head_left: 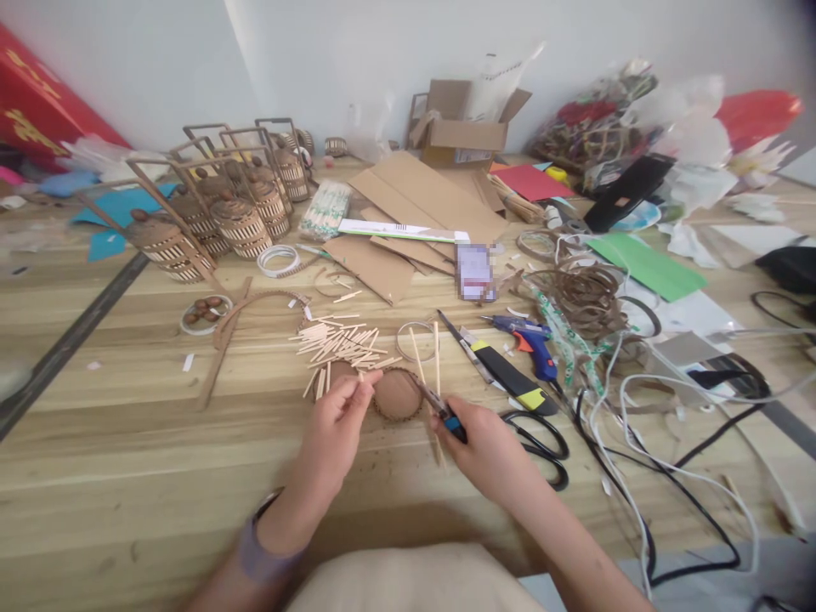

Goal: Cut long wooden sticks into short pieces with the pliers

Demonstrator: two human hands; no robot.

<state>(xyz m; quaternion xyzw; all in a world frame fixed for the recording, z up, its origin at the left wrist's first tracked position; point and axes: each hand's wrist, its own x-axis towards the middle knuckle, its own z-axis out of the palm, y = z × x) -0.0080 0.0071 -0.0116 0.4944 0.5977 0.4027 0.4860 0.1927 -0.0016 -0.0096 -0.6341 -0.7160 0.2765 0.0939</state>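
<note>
My left hand is closed in a pinch around a short wooden stick, mostly hidden by the fingers. My right hand is wrapped round pliers with blue and black handles, their metal jaws pointing up and left. Between the hands lies a round cardboard disc with a dark, ridged rim. A second disc sits partly behind my left hand. Cut sticks are heaped just beyond it. Two longer sticks lie beside the pliers, near a thin ring.
Right of my hands lie a yellow-black handsaw, a blue glue gun, black-handled scissors and tangled cables. Several small lanterns stand back left. Cardboard sheets and an open box are at the back.
</note>
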